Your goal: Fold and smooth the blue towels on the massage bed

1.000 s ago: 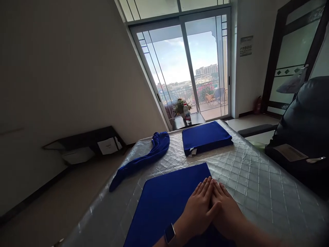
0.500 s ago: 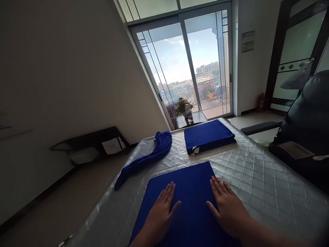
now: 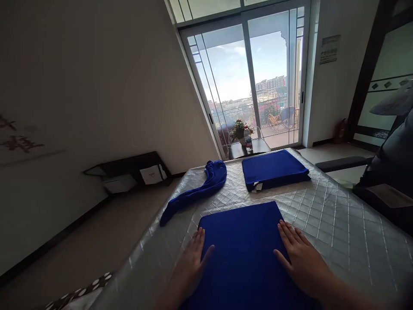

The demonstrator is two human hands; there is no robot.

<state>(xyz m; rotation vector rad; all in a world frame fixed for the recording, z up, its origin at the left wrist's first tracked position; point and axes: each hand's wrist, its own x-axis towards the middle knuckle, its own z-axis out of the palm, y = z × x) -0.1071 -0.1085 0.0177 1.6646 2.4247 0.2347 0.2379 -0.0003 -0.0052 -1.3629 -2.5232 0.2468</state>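
At the left, a twisted blue cloth lies along the left edge of the table, reaching toward its far left corner. The left hand is open and a little blurred, fingers together, thumb apart, at the left side of a flat blue cloth. This cloth lies in the near middle of the table. Behind it, close to the far edge, is a folded blue cloth with a white tag. The right hand, also open with thumb apart, rests on the right side of the flat cloth. The step in hand seems to be smoothing; another stroke would call for light, equal pressure, so no wrinkle forms.
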